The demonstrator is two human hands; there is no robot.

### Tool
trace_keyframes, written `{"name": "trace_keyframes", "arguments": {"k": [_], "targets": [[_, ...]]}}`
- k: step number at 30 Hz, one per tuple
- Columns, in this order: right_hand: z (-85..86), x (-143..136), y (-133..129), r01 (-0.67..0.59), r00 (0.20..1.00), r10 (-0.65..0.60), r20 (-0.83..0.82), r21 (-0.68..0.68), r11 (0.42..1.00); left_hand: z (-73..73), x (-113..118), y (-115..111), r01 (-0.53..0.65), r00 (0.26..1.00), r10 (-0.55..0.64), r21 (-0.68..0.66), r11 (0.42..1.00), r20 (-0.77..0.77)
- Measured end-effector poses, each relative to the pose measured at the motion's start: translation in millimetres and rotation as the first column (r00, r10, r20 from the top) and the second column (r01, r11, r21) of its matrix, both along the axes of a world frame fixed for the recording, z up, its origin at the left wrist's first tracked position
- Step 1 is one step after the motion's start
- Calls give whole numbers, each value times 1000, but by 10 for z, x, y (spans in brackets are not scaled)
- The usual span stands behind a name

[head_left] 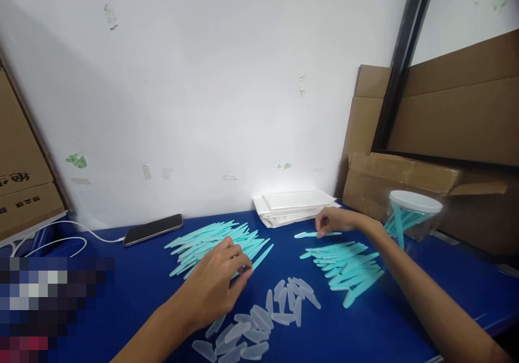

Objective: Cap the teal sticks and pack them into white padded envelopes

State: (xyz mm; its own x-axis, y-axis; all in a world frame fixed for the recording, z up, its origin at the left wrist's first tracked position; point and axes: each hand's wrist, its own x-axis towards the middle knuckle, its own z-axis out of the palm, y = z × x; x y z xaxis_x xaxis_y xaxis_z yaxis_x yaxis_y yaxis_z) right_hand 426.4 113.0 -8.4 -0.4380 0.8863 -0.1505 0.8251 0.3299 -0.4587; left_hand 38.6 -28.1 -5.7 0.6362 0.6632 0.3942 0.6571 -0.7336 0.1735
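Many translucent pieces (238,331) are lying nearest you on the bench (344,336). Your left hand (214,284) is curling at the left teal pile (203,244), its fingers hiding any pinch. Beyond the right pile (348,268), your right hand (336,220) is pinching one teal tool (302,235), movement demanding a light grip.

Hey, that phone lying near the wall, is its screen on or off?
It looks off: the screen of the phone is evenly dark with nothing lit on it, though a white cable runs to one end.
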Motion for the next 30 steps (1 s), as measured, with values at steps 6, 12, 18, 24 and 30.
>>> {"name": "trace_keyframes", "arguments": {"k": [6,12,18,24,30], "targets": [[156,-285,-156,-62,989,80,-122,144,988,24,63,-132,126,992,-120,-167,978,43],[176,-456,-236,-67,988,99,-117,252,965,51,70,-141,136,991,-125,-291,947,56],[178,-608,-311,-104,994,108,16,434,895,9,86,-122,193,979,-160,-322,927,125],[174,-829,-420,-154,988,143,61,523,839,3,74,-114,109,994,-94,-302,947,63],[186,-1032,-587,-189,982,160,100,546,816,-30,-34,80,10,1000,-8,132,991,-16]]}}
